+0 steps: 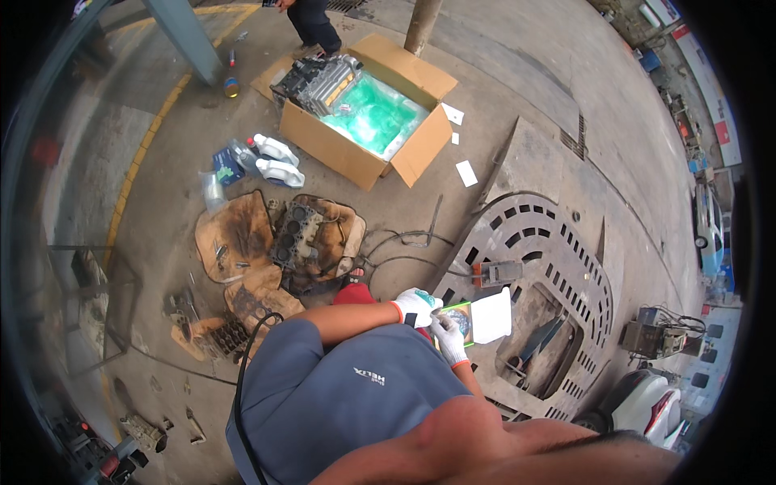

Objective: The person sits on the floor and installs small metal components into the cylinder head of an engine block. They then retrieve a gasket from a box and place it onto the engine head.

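Both my hands wear white work gloves with orange cuffs and meet just right of my torso. My left hand (416, 307) has its fingers curled in toward the right one. My right hand (449, 338) is closed too, its fingertips touching those of the left. Whatever sits between the fingers is too small to make out. Right beside them lies an opened flat box with a green edge (459, 318) and dark round contents. A white sheet or flap (491, 316) spreads to its right.
A slotted metal plate (517, 212) lies to the right with a grey-and-red device (496, 274) on it. Ahead stands an open carton (339, 152) with an engine (319, 85). An engine block (297, 234) rests on stained cardboard near white bottles (279, 172). Another person's legs (314, 24) stand behind.
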Action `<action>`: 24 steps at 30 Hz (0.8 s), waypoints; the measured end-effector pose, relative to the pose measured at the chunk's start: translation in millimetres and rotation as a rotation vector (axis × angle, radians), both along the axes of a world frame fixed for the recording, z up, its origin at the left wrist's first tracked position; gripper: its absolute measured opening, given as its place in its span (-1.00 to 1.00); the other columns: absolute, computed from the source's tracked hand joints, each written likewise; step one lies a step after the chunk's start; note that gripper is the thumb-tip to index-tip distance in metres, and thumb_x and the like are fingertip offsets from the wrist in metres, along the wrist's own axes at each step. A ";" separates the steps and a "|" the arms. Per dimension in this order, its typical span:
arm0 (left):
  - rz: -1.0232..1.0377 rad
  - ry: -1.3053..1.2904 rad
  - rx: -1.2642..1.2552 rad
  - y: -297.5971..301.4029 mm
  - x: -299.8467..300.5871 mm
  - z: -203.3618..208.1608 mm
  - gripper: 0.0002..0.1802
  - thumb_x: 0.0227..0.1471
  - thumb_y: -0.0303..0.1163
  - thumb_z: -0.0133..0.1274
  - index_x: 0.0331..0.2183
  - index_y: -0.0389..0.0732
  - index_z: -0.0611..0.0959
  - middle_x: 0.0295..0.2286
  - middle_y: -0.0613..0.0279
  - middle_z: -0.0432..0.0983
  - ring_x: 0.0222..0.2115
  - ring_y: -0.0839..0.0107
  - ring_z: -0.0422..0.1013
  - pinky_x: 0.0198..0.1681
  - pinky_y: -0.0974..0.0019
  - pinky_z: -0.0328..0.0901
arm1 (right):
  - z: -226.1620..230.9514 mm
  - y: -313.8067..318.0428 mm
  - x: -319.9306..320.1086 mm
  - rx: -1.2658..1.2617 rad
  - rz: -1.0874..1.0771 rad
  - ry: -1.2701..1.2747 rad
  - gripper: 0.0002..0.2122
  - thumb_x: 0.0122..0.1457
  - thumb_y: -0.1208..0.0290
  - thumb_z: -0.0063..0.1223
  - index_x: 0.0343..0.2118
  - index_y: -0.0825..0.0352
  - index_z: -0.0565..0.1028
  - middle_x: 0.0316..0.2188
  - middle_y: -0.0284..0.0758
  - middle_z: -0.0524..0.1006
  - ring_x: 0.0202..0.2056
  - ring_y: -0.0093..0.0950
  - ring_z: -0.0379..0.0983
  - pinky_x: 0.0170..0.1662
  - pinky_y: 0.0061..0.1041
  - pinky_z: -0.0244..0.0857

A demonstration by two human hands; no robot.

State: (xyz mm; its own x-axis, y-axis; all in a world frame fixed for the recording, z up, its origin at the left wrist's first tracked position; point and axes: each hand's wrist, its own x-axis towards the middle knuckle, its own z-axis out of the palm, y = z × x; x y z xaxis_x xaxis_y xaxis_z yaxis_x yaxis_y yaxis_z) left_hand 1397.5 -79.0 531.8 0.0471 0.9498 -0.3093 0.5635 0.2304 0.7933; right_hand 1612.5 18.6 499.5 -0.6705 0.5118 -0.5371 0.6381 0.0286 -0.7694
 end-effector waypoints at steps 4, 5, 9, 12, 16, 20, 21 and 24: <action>-0.023 0.229 0.133 2.0 -2.4 9.2 -0.74 0.05 -0.24 0.11 -0.23 -0.10 0.74 -0.37 -0.01 0.70 -0.25 -0.04 0.62 -0.13 -0.09 0.44 | -5.0 -0.7 -3.4 -0.055 0.004 0.080 -0.67 0.37 0.19 0.18 -0.10 0.43 0.61 -0.29 -0.12 0.64 -0.22 -0.37 0.57 -0.10 -0.34 0.39; -0.026 0.260 0.141 2.0 -0.6 9.9 -0.75 0.05 -0.22 0.12 -0.26 -0.09 0.73 -0.37 0.00 0.69 -0.25 -0.03 0.62 -0.13 -0.08 0.43 | -3.9 0.7 -1.2 0.036 0.083 0.044 -0.68 0.37 0.19 0.17 -0.11 0.42 0.60 -0.29 -0.10 0.62 -0.22 -0.31 0.57 -0.10 -0.32 0.39; -0.043 0.435 0.376 9.2 3.4 -6.2 -0.79 0.10 -0.24 0.06 -0.32 0.01 0.77 -0.42 0.13 0.70 -0.28 0.12 0.64 -0.12 0.03 0.43 | -5.1 6.4 -11.4 0.304 0.317 -0.036 -0.74 0.37 0.23 0.08 -0.18 0.38 0.58 -0.28 0.00 0.58 -0.17 -0.02 0.53 -0.06 -0.17 0.37; -0.025 0.462 0.405 8.8 0.7 -10.5 -0.79 0.11 -0.24 0.06 -0.34 0.01 0.77 -0.40 0.16 0.69 -0.28 0.12 0.63 -0.13 0.03 0.44 | 20.4 1.1 -29.5 0.273 0.285 0.001 -0.72 0.40 0.25 0.03 -0.08 0.39 0.58 -0.20 -0.02 0.59 -0.12 -0.03 0.55 -0.02 -0.21 0.40; 0.041 0.477 0.381 14.5 8.4 -11.3 -0.86 -0.01 -0.26 0.15 -0.41 -0.05 0.73 -0.46 0.15 0.66 -0.31 0.08 0.60 -0.13 0.02 0.42 | 5.0 7.2 -21.4 0.142 0.189 0.060 -0.73 0.40 0.34 0.04 -0.03 0.46 0.58 -0.11 -0.04 0.62 -0.02 -0.14 0.58 0.08 -0.28 0.38; 0.096 0.490 0.317 20.4 11.3 -10.9 -0.85 0.01 -0.27 0.13 -0.39 -0.06 0.74 -0.44 0.11 0.68 -0.30 0.06 0.62 -0.14 0.00 0.42 | 13.0 13.5 -24.8 0.125 0.197 0.186 -0.67 0.41 0.40 0.04 0.13 0.46 0.55 0.03 -0.06 0.64 0.12 -0.25 0.56 0.17 -0.37 0.36; 0.113 0.493 0.297 19.8 12.6 -11.6 -0.84 0.01 -0.27 0.13 -0.38 -0.07 0.75 -0.44 0.10 0.68 -0.30 0.05 0.62 -0.13 -0.01 0.42 | 17.9 12.7 -27.9 0.181 0.249 0.183 -0.69 0.39 0.40 0.04 0.10 0.46 0.55 -0.01 -0.02 0.64 0.08 -0.15 0.56 0.13 -0.31 0.38; 0.147 0.477 0.209 16.9 16.2 -14.4 -0.81 0.03 -0.28 0.11 -0.35 -0.09 0.76 -0.42 0.09 0.69 -0.28 0.03 0.63 -0.15 -0.02 0.43 | 45.9 9.7 -42.2 0.339 0.414 0.231 -0.71 0.34 0.39 0.04 0.03 0.44 0.56 -0.12 0.09 0.63 -0.06 0.11 0.55 0.00 -0.09 0.42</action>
